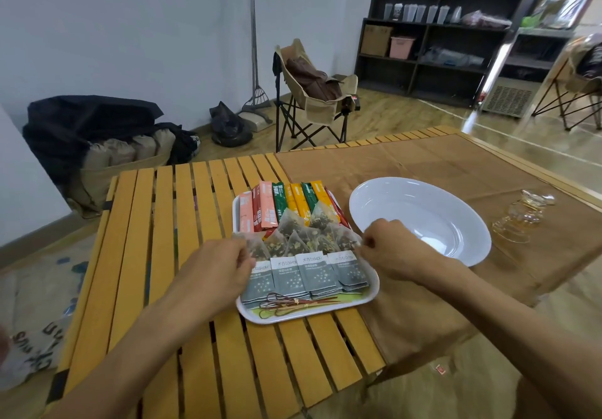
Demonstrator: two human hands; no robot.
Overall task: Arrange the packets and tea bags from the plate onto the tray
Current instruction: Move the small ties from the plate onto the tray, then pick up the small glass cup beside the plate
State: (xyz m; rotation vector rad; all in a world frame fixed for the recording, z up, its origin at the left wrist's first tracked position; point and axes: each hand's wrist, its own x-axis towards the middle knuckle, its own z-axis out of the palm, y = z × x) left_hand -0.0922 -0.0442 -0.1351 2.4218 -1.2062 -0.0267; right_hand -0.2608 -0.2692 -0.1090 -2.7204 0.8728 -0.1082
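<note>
A white tray (373, 291) lies on the slatted wooden table. Along its far side stand several stick packets (286, 203) in pink, red, green and yellow. Several pyramid tea bags (306, 234) sit in the middle, and grey sugar packets (306, 277) line the near side with stirrers (293, 303) in front. My left hand (216, 270) pinches the leftmost tea bag at the tray's left edge. My right hand (395, 249) pinches the rightmost tea bag at the right edge. The white plate (420, 216) to the right holds nothing.
A brown cloth (456, 171) covers the table's right half. Small glass cups (521, 216) stand right of the plate. Beyond the table are a folding chair (312, 92), dark bags on the floor and a dark shelf unit (433, 44).
</note>
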